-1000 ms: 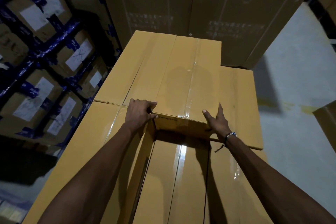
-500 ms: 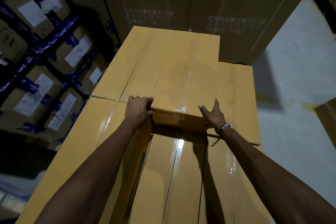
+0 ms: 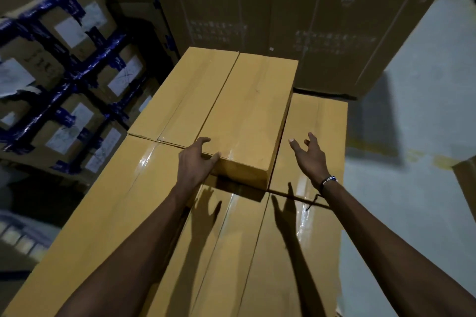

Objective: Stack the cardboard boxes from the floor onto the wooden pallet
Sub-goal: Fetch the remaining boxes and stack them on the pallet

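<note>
Top box lies flat on stack of yellow boxes, long way pointing away from person. Left hand holds near left corner of top box, thumb on top, fingers curled round front edge. Right hand floats in air just right of top box, fingers spread, touching nothing (bead bracelet on wrist). Second box sits touching top box on left side. Tall brown cartons stand behind top box. Blue-taped boxes well left. Grey floor to right.
</note>
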{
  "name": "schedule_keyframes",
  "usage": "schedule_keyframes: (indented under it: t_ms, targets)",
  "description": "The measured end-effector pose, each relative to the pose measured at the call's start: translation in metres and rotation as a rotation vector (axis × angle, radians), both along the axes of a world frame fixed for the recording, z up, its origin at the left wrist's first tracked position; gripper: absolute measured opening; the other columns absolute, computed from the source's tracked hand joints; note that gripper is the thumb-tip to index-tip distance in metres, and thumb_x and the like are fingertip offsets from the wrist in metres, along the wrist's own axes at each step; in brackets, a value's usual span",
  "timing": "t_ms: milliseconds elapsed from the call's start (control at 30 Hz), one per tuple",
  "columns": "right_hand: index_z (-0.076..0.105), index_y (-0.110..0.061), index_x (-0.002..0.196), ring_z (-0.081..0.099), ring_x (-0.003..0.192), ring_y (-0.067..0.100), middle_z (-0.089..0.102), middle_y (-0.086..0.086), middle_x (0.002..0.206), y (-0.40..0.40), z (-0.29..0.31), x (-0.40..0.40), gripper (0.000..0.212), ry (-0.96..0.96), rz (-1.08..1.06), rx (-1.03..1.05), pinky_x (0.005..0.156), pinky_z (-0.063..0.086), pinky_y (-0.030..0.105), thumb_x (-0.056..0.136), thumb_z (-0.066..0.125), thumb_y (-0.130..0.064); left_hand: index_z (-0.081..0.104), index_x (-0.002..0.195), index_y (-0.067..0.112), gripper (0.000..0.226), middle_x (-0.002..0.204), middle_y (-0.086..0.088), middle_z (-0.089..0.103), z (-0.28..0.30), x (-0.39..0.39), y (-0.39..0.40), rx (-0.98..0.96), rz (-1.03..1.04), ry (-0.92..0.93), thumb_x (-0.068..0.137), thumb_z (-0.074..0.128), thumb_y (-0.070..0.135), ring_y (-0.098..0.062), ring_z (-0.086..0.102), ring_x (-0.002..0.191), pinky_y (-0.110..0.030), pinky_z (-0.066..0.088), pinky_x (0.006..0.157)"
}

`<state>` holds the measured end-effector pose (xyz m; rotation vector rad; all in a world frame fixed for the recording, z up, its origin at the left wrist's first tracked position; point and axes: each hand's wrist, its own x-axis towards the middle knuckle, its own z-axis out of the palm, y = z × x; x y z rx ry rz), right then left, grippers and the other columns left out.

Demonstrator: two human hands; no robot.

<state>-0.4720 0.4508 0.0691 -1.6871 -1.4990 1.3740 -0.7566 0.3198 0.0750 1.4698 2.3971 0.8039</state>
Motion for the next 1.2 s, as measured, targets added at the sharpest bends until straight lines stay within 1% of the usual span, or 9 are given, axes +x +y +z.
schedule_keyframes:
  t_ms: [67,200,367,467,633,800,933,1067,1200]
  targets:
    - [0.024,-0.021,0.162,0.042,0.145,0.031,0.04,0.008,0.161,0.018,0.017,0.015,0.081,0.015,0.058,0.027,0.116,0.038,0.045,0.098,0.059,-0.056,0.063,0.135,0.02,0.053,0.111,-0.009,0.075,0.015,0.026,-0.002,0.018,0.076,-0.099,0.091,0.077,0.045,-0.028,0.069,0.098,-0.043,0.055,0.098]
    - [0.03,-0.024,0.16,0.043,0.144,0.028,0.041,0.006,0.161,0.05,0.051,0.043,0.077,0.048,0.19,0.062,0.115,0.04,0.047,0.097,0.057,-0.06,0.064,0.129,0.032,0.046,0.131,0.002,0.069,0.042,0.076,-0.004,0.045,0.202,-0.161,0.09,0.073,0.055,-0.02,0.061,0.126,-0.043,0.055,0.101]
    - [0.037,-0.024,0.157,0.048,0.139,0.028,0.042,0.005,0.16,0.067,0.095,0.094,0.07,0.068,0.311,0.105,0.105,0.042,0.038,0.098,0.058,-0.057,0.07,0.12,0.024,0.031,0.126,0.006,0.071,0.083,0.144,-0.001,0.226,0.314,-0.223,0.093,0.076,0.04,-0.01,0.062,0.121,-0.041,0.056,0.099]
    - [0.043,-0.024,0.154,0.05,0.136,0.026,0.046,0.004,0.157,0.066,0.12,0.128,0.064,0.077,0.323,0.137,0.1,0.041,0.035,0.099,0.058,-0.054,0.071,0.118,0.023,0.029,0.124,0.005,0.072,0.108,0.18,-0.01,0.261,0.321,-0.24,0.094,0.075,0.038,-0.01,0.063,0.119,-0.04,0.056,0.098]
    - [0.046,-0.03,0.15,0.052,0.136,0.024,0.048,-0.001,0.155,0.036,0.149,0.187,0.062,0.145,0.319,0.135,0.11,0.046,0.054,0.097,0.06,-0.058,0.071,0.118,0.025,0.026,0.12,0.009,0.073,0.141,0.232,-0.051,0.303,0.304,-0.237,0.095,0.075,0.036,-0.007,0.066,0.114,-0.039,0.058,0.096]
    - [0.046,-0.028,0.151,0.051,0.135,0.022,0.049,0.0,0.154,-0.027,0.163,0.262,0.062,0.178,0.295,0.157,0.11,0.046,0.053,0.097,0.061,-0.055,0.072,0.118,0.025,0.023,0.117,0.013,0.072,0.157,0.294,-0.112,0.334,0.265,-0.24,0.096,0.073,0.033,0.0,0.065,0.112,-0.034,0.057,0.095]
    - [0.051,-0.026,0.148,0.056,0.129,0.018,0.056,0.0,0.147,-0.089,0.168,0.34,0.063,0.177,0.203,0.187,0.107,0.05,0.052,0.094,0.065,-0.056,0.073,0.116,0.025,0.022,0.111,0.013,0.072,0.161,0.362,-0.153,0.356,0.212,-0.254,0.096,0.073,0.034,0.004,0.063,0.107,-0.022,0.048,0.082]
    - [0.056,-0.029,0.143,0.06,0.123,0.014,0.062,-0.009,0.134,-0.145,0.172,0.433,0.058,0.162,0.06,0.173,0.106,0.051,0.051,0.093,0.068,-0.055,0.074,0.111,0.028,0.016,0.106,0.018,0.072,0.165,0.436,-0.172,0.37,0.128,-0.318,0.097,0.074,0.033,0.009,0.063,0.102,-0.016,0.045,0.078]
    - [0.059,-0.026,0.139,0.061,0.123,0.011,0.064,-0.006,0.136,-0.183,0.175,0.534,0.059,0.129,-0.099,0.19,0.105,0.052,0.05,0.09,0.069,-0.057,0.075,0.108,0.026,0.011,0.105,0.014,0.074,0.174,0.519,-0.167,0.376,-0.017,-0.44,0.098,0.073,0.027,0.004,0.065,0.102,-0.025,0.051,0.08]
